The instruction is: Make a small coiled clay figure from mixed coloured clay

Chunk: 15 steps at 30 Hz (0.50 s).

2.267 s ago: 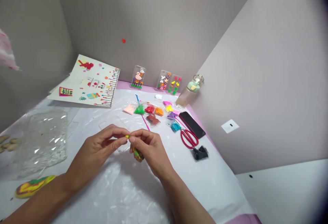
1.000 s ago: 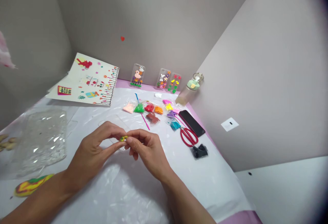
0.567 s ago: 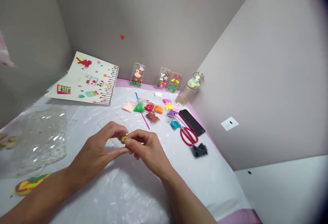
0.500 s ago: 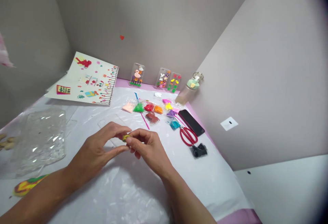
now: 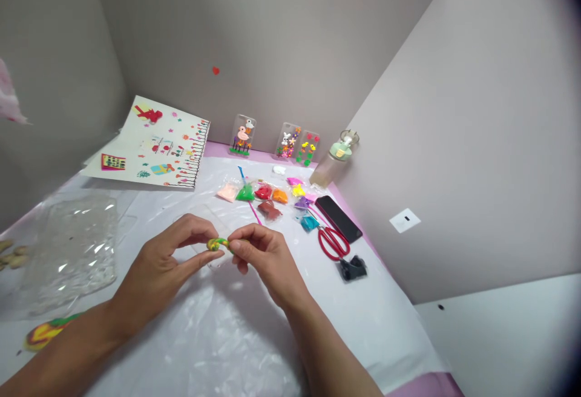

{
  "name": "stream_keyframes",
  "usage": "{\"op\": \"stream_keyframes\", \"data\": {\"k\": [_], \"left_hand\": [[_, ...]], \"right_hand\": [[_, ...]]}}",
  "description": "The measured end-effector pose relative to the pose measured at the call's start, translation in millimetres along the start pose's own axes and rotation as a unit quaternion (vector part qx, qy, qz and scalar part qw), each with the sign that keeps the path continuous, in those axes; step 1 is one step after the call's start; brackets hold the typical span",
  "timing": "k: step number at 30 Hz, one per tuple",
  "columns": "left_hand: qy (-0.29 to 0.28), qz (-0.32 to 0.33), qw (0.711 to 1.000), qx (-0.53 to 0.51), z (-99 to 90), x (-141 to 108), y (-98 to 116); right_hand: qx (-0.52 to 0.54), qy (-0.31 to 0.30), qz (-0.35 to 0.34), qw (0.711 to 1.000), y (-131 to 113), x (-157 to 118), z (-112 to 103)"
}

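Note:
Between my two hands is a small piece of modelling clay (image 5: 218, 244), swirled in yellow and green. My left hand (image 5: 170, 258) pinches its left end between thumb and fingers. The thumb and fingertips of my right hand (image 5: 258, 252) close on its right end, hiding part of it. A clear phone case (image 5: 206, 215) lies flat on the white sheet behind my hands, partly covered by them. Beside my left forearm a larger flat piece of yellow, green and red clay (image 5: 43, 333) rests on the table, partly hidden.
Several small clay packets (image 5: 270, 209) lie beyond my hands. Red-handled scissors (image 5: 333, 242), a dark phone (image 5: 339, 218) and a black packet (image 5: 353, 269) sit to the right. Decorated phone cases (image 5: 242, 135) and a bottle (image 5: 333, 158) stand behind. A clear plastic tray (image 5: 79, 246) lies left.
My hands have moved slightly apart, and more of the clay between them shows, stretching from the left fingertips to the right ones.

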<state>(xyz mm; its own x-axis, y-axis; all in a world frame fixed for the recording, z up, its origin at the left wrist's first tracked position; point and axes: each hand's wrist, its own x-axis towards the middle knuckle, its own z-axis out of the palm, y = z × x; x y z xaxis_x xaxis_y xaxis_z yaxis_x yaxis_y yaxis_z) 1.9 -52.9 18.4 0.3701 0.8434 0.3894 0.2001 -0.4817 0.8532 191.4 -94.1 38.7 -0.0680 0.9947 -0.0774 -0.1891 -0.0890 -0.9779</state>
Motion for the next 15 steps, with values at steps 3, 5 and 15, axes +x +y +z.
{"op": "stream_keyframes", "data": {"k": [3, 5, 15], "left_hand": [[-0.006, -0.013, 1.000, 0.000, 0.2, 0.5, -0.5], [-0.007, -0.027, 1.000, 0.001, 0.3, 0.4, -0.8], [-0.003, -0.102, 0.995, 0.004, -2.2, -3.2, -6.7]], "right_hand": [[-0.011, 0.004, -0.010, 1.000, -1.7, -1.5, 2.7], [-0.017, 0.002, -0.018, 1.000, -3.1, -2.7, 4.5], [0.029, 0.025, -0.039, 0.998, -1.8, 0.8, 2.5]]}}
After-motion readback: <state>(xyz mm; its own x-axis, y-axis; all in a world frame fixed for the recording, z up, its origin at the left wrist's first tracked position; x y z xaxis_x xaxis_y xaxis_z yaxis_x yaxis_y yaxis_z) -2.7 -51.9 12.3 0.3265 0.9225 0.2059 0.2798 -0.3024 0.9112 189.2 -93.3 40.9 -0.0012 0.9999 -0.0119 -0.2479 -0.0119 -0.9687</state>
